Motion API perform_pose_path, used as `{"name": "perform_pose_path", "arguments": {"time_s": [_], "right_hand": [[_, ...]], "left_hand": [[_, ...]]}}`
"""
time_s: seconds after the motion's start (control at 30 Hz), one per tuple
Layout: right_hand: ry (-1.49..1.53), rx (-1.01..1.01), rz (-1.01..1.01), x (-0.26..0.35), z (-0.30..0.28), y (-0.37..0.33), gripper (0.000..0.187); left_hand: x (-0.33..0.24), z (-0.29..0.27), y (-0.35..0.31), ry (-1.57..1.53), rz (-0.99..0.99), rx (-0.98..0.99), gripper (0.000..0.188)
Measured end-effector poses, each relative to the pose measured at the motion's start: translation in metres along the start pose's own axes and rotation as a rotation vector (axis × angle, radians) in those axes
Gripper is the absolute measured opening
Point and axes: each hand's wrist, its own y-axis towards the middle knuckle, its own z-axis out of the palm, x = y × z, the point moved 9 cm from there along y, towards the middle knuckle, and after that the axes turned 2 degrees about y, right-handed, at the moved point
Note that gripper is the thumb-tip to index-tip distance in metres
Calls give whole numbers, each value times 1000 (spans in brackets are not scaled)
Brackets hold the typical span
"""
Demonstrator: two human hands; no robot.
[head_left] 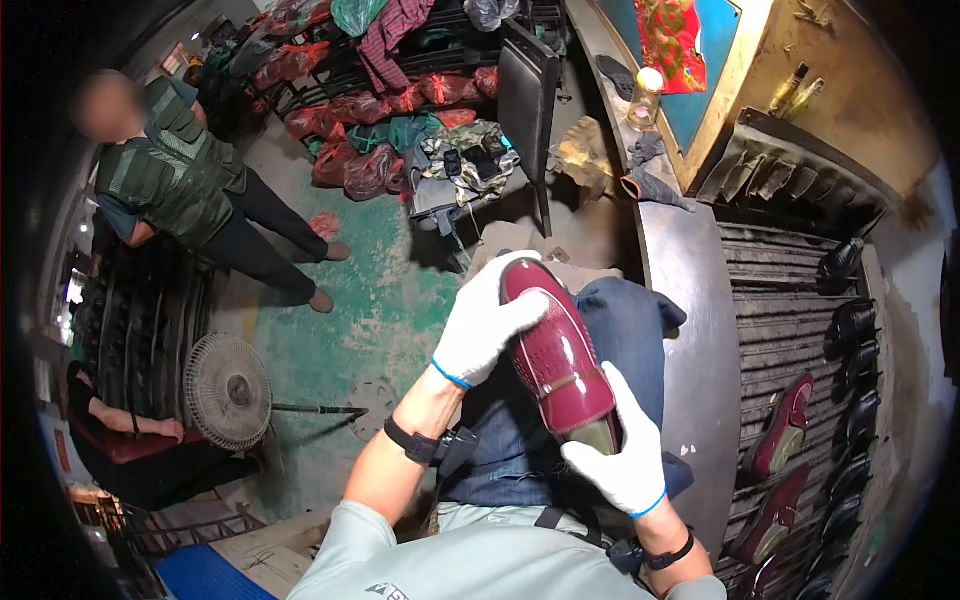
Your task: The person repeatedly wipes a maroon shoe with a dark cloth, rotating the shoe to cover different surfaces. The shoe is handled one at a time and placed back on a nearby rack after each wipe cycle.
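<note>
**One burgundy shoe (572, 350), two-handed hold left of the metal desk (700, 380)**

Shoe sits above the lap, apart from the desk's edge; a denim-clad leg (630, 325) shows between. Left hand (478, 325) clamped on the toe end, right hand (632, 450) on the heel end. Slatted rack (775, 290) borders the desk's right edge. Green floor (345, 345) extends left of the desk, toward a fan (228, 390).

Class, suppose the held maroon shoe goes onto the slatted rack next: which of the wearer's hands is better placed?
Probably the right hand: it holds the heel end of the shoe, on the side nearer the rack. The left hand, at the toe, is farther away.
</note>
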Motion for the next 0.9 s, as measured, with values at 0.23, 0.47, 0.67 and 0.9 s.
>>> {"name": "perform_pose_path", "arguments": {"time_s": [0.23, 0.47, 0.67, 0.9], "right_hand": [[1401, 272, 396, -93, 24, -14, 76], [1040, -130, -146, -38, -2, 19, 96], [973, -212, -362, 37, -31, 56, 82], [714, -224, -242, -20, -32, 62, 64]], "left_hand": [[49, -5, -16, -864, -203, -143, 54], [118, 27, -28, -1256, -357, -275, 53], [63, 69, -62, 629, 170, -50, 38], [102, 61, -74, -213, -5, -367, 68]]}}
